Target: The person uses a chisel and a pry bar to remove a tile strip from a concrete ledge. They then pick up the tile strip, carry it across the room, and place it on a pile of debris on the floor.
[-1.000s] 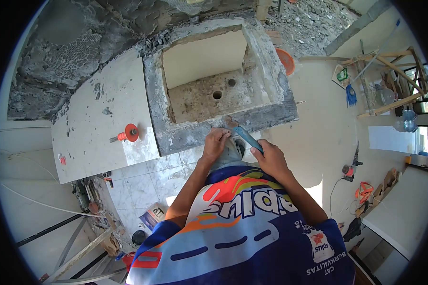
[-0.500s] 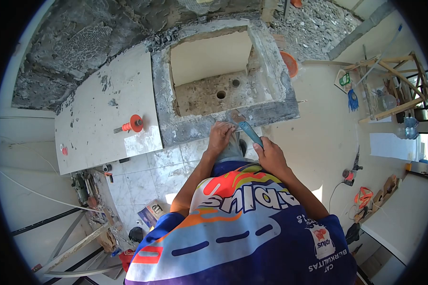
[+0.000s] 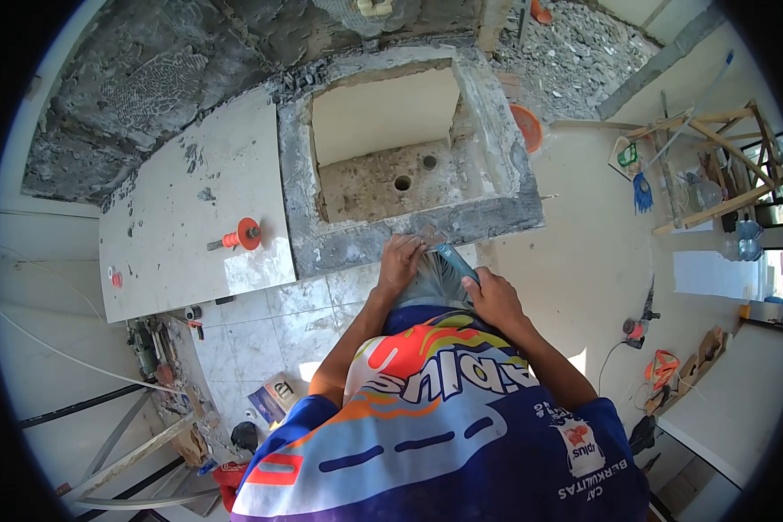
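My right hand (image 3: 498, 297) is wrapped round the blue handle of a hammer (image 3: 457, 260). The hammer's metal head lies close beside the fingers of my left hand (image 3: 400, 260), at the front edge of the rough grey counter (image 3: 348, 250). Those left fingers are closed in a pinch; whatever is between them is too small or hidden to name. Beyond both hands, the counter has a rectangular sink opening (image 3: 365, 193) with two round holes in its floor.
A chisel with an orange hand guard (image 3: 241, 235) lies on the pale slab (image 3: 165, 252) to the left. Rubble (image 3: 565, 61) covers the floor at the back right, near an orange bucket (image 3: 527, 128). A red power tool (image 3: 635, 329) and a wooden frame (image 3: 722, 200) are further right.
The hammer has come down and toward me, its head now nearer my left fingers. My right hand has dropped with it. The left hand stays by the counter edge, and the view has shifted slightly.
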`<state>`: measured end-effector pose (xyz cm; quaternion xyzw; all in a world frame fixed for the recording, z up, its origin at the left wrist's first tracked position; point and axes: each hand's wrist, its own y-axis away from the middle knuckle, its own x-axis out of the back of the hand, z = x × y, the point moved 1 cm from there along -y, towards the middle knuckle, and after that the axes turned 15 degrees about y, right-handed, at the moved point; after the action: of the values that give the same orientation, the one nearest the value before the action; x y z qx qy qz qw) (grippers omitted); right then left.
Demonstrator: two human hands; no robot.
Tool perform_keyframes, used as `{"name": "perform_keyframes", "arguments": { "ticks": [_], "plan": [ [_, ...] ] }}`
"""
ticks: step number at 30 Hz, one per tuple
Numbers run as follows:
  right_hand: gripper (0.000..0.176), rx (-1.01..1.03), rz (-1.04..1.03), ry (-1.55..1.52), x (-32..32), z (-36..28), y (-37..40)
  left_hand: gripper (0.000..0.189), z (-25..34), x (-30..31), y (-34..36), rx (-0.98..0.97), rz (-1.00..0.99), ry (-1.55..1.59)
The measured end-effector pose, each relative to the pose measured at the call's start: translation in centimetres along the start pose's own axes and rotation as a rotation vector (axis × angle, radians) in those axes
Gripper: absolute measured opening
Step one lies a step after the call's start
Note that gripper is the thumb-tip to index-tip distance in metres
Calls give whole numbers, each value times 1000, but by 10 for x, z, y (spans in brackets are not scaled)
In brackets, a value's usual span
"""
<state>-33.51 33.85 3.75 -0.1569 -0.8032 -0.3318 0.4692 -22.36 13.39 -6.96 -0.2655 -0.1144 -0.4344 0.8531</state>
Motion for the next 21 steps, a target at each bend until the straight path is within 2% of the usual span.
{"name": "perform_keyframes", "arguments": {
  "ticks": [7, 12, 15, 19, 21],
  "plan": [
    [43, 44, 63, -20, -2, 0, 2, 14, 5, 1, 0, -23, -25, -44],
    [44, 28, 19, 37, -16, -1, -1, 14, 11, 4, -2, -3, -45, -19],
    [43, 92, 109, 14, -29, 3, -4, 18, 5, 4, 0, 0, -61, -23],
    [44, 143, 234, -126, -16, -17, -7, 18, -1, 4, 3, 72, -119, -91],
    [43, 89, 122, -48, -15, -20, -10, 15, -2, 2, 2, 31, -74, -59]
  ]
}}
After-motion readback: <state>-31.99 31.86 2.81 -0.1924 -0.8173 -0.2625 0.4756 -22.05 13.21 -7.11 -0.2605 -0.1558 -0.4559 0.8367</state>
